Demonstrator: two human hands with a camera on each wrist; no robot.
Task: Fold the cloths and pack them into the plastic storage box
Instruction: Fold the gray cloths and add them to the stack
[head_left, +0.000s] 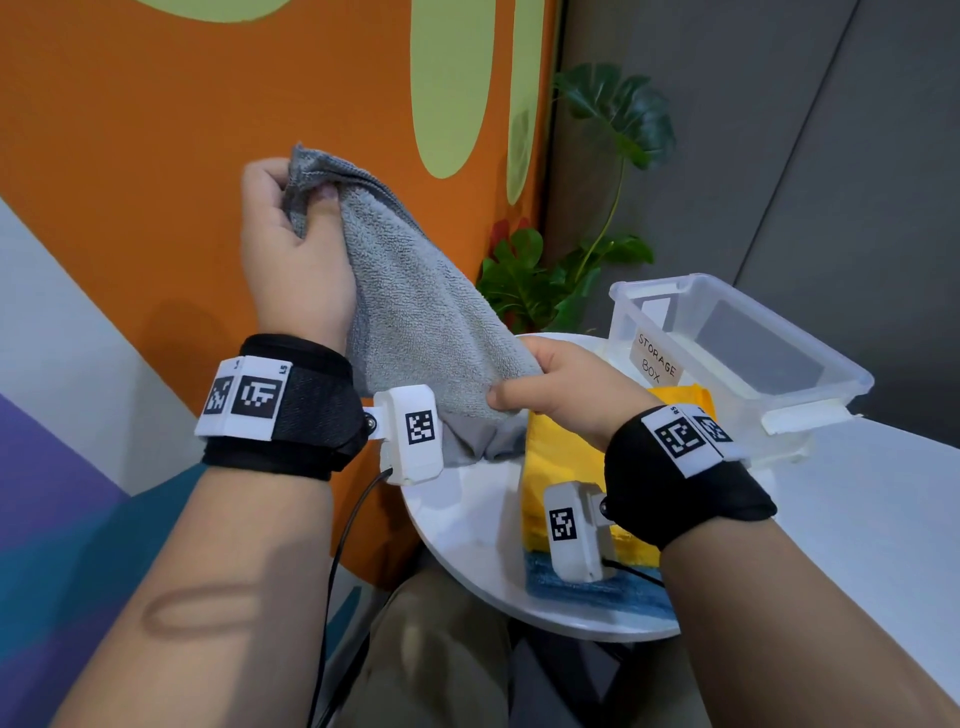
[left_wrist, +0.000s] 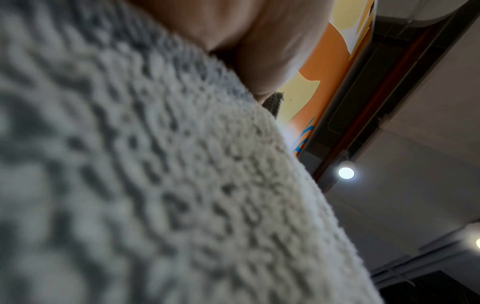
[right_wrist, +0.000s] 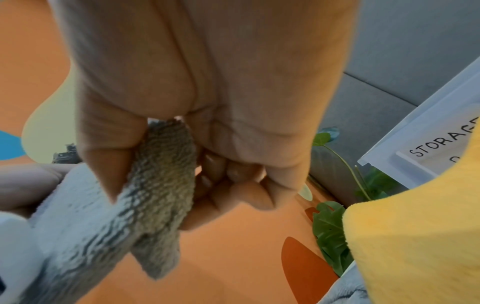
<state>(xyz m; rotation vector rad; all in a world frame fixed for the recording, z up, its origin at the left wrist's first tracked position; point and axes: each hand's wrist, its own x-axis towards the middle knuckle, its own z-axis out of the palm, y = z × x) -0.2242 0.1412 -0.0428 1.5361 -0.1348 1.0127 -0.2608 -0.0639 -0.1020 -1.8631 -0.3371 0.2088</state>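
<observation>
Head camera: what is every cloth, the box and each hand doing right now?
grey cloth: lifted off the table, stretched between both hands, unfolded
left hand: raised, grips one end of the grey cloth
right hand: lower, pinches the other end
yellow cloth: lying on the blue cloth
blue cloth: flat on the white table
storage box: open, no lid on, no cloth inside

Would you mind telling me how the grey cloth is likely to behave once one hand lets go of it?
Probably floppy: the grey cloth sags between the left hand and the right hand, its tail drooping below. Its looped terry pile looks grippy, so slipping seems unlikely. It appears light, since fingertip pinches hold it up.
</observation>
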